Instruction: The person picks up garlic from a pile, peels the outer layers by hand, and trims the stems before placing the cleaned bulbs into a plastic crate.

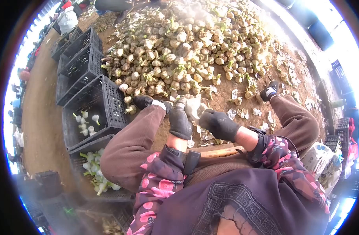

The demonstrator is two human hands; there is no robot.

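My left hand [180,122], in a dark grey glove, is closed against a white garlic bulb [193,107] in front of my lap. Its fingertips lie along the bulb's left side. My right hand [219,124], gloved alike, is curled closed just right of the bulb. What its fingers hold, if anything, is hidden. A large heap of dirty, unpeeled garlic bulbs [179,51] with stalk stubs lies on the ground beyond both hands.
Black plastic crates [116,102] line my left; one has a few white garlic bulbs [84,123], a nearer one many cleaned bulbs [95,172]. Loose skins [244,113] litter the ground between my feet. A white sack [322,160] stands right. Another person [67,19] is far left.
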